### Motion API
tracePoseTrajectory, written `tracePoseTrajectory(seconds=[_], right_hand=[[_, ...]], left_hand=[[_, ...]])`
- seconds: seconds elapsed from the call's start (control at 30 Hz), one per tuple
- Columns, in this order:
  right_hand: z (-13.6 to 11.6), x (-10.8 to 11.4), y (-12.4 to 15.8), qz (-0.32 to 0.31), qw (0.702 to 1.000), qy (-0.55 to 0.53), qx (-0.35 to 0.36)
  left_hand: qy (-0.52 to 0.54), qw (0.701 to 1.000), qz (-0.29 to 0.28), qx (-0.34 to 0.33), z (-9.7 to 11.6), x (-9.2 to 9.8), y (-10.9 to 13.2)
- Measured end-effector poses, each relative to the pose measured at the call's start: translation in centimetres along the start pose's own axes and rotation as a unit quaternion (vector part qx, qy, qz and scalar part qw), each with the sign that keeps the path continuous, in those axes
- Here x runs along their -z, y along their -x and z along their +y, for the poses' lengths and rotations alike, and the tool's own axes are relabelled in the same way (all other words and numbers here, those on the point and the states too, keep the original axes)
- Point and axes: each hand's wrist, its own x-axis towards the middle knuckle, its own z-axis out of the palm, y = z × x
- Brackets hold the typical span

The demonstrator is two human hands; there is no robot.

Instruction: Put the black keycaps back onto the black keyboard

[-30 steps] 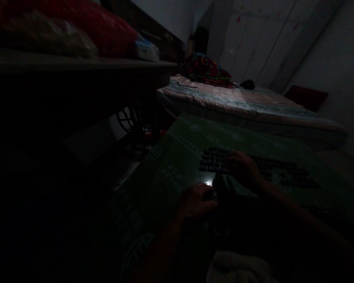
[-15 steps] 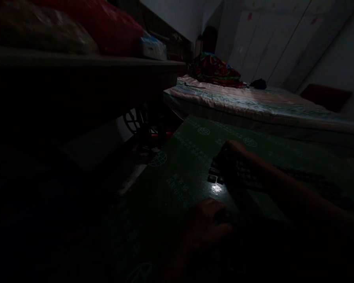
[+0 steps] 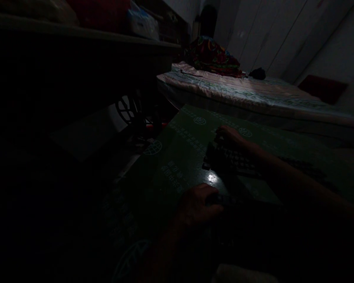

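Note:
Rows of small dark keycaps (image 3: 238, 159) lie on a green board (image 3: 177, 157) printed with pale lettering and globe marks. My right hand (image 3: 230, 135) reaches over them to the far left corner of the rows. Its fingers are curled and point down; whatever is between the fingertips is too dark to make out. Nearer to me, my left hand (image 3: 197, 204) is closed on the left end of a dark, keyboard-like object (image 3: 225, 199). Most of that object fades into shadow.
More dark keycaps (image 3: 303, 167) lie to the right, beyond my right forearm. Behind the board stands a bed (image 3: 238, 92) with a patterned red bundle (image 3: 212, 57). A dark table (image 3: 106, 37) with bags on it and a spoked wheel (image 3: 126, 110) beneath are at left.
The whole view has shifted, so the board, bed and both hands appear higher and slightly left. Both hands stay at about the same places over the board, my left one still gripping the dark object.

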Motion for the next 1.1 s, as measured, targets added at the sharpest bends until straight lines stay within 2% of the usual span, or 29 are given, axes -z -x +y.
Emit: tracePoseTrajectory(seconds=[0.1,0.17,0.27,0.4,0.5,0.8,1.1], right_hand=[[-2.2,1.3,3.8,0.061,0.992,-0.060,0.091],[-4.5,1.6,7.3,0.103,0.983,-0.093,0.118],[-7.7,0.7,12.6,0.103,0.977,-0.076,0.170],[-9.9,-1.6,16.8,0.102,0.982,-0.001,0.160],[-10.6,-2.3,17.8,0.106,0.983,0.035,0.146],[-12.3,-1.8,18.4,0.111,0.980,0.100,0.135],[-11.9,-2.2,18.4,0.121,0.977,0.112,0.137]], left_hand=[[0.004,1.000,0.012,-0.008,0.0,0.0,-0.1],[0.003,1.000,0.012,-0.011,0.0,-0.1,-0.1],[-0.004,1.000,0.006,-0.013,0.0,-0.1,-0.1],[-0.003,1.000,0.014,-0.022,-0.1,-0.3,-0.1],[-0.009,0.999,0.024,-0.029,-0.2,-0.5,-0.2],[-0.025,0.999,0.028,-0.033,0.0,-0.4,-0.3],[-0.008,0.999,0.027,-0.020,0.1,-0.5,-0.3]])
